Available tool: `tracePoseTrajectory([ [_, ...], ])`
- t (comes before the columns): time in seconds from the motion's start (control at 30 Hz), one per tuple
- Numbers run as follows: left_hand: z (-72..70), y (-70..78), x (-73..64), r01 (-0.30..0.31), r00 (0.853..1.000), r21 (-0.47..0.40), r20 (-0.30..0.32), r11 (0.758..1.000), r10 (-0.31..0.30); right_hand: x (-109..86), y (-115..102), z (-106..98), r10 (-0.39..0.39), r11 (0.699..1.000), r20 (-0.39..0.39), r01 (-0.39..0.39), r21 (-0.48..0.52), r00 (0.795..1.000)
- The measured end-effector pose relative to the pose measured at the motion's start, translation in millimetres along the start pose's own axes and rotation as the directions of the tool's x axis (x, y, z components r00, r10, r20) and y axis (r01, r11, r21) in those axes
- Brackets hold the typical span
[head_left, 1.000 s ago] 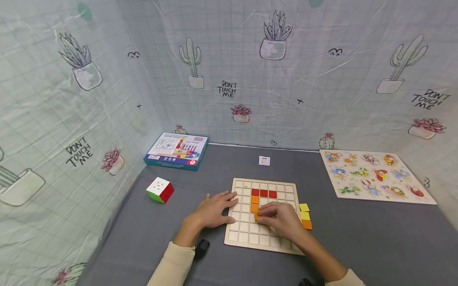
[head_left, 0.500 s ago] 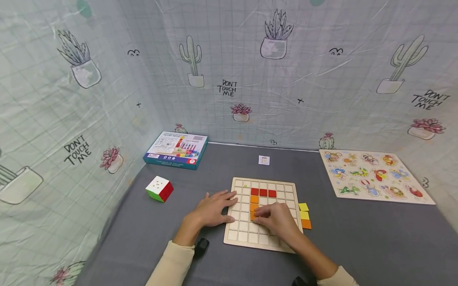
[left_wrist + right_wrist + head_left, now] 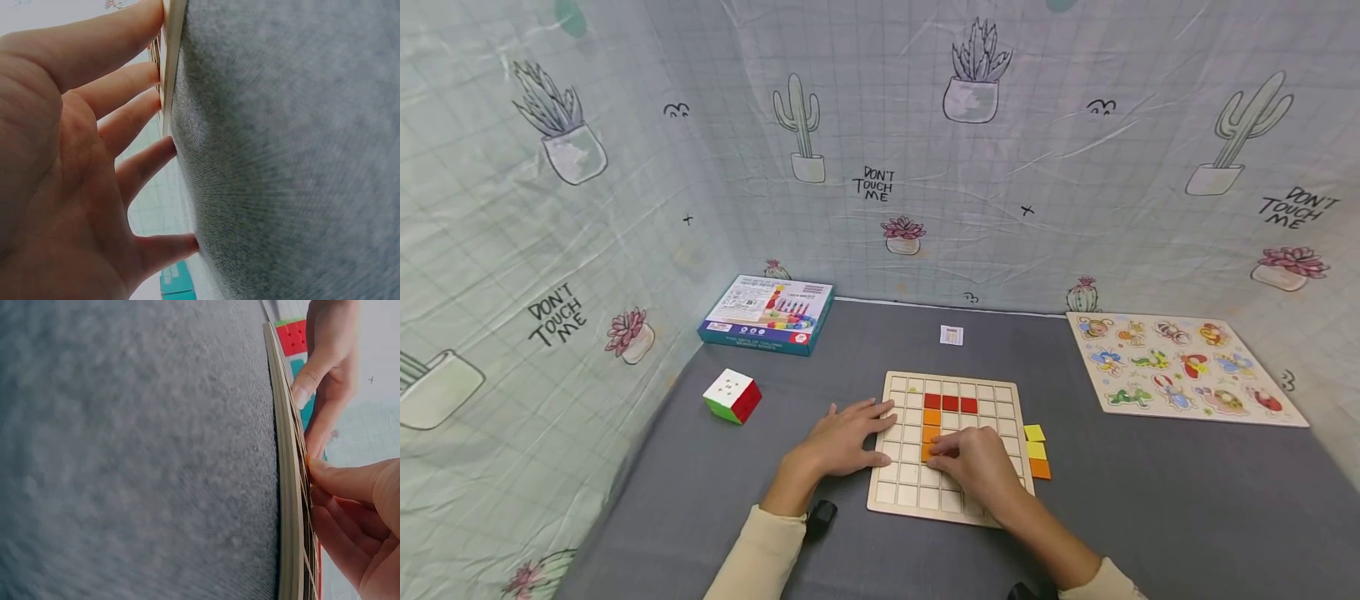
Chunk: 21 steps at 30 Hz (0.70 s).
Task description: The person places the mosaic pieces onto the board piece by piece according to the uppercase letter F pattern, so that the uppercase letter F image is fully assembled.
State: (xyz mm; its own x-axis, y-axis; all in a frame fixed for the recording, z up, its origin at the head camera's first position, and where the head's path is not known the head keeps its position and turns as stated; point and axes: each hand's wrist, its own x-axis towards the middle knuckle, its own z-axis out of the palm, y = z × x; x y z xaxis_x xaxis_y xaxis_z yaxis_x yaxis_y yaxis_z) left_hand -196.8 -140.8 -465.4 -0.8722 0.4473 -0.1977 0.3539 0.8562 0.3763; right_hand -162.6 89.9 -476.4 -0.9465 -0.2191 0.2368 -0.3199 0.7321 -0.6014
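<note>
A wooden grid board (image 3: 908, 497) lies on the grey cloth. Its cells hold a row of three red tiles (image 3: 951, 403), with orange tiles (image 3: 931, 417) in a column below the leftmost one. My right hand (image 3: 981, 465) pinches the lowest orange tile (image 3: 927, 453) at its cell; in the right wrist view, a sliver of orange shows by the thumb. Spread along the board's left edge, my left hand (image 3: 838, 443) steadies it with straight fingers. The left wrist view has the thumb and two fingers at the board's edge (image 3: 173, 50), the others on the cloth.
Two yellow tiles (image 3: 1035, 433) and an orange one (image 3: 1040, 469) lie right of the board. A small printed card (image 3: 951, 336) is behind it. To the left are a puzzle cube (image 3: 732, 397) and a box (image 3: 766, 315); an insect puzzle board (image 3: 1183, 371) lies right.
The right hand has lowered the tilted orange tile until it lies flat at the cell below the other orange ones. The left hand stays at the board's edge.
</note>
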Motion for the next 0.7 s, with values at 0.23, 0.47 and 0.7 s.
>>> tracePoseTrajectory([
  [0.23,0.1,-0.9,-0.4,-0.003,1.0,0.002,0.0,1.0,0.003,-1.4,-1.4,0.9,-0.034,0.998,-0.001,0.034,-0.056,0.999],
  [0.47,1.0,-1.6,1.2,-0.007,1.0,-0.002,-0.005,1.0,0.007,0.5,-1.4,1.3,-0.031,0.994,0.023,0.033,-0.102,0.999],
  [0.7,1.5,-2.4,1.9,-0.012,1.0,-0.001,-0.003,1.0,0.012,1.4,-1.0,0.0,-0.023,0.996,0.031,0.025,-0.081,0.999],
])
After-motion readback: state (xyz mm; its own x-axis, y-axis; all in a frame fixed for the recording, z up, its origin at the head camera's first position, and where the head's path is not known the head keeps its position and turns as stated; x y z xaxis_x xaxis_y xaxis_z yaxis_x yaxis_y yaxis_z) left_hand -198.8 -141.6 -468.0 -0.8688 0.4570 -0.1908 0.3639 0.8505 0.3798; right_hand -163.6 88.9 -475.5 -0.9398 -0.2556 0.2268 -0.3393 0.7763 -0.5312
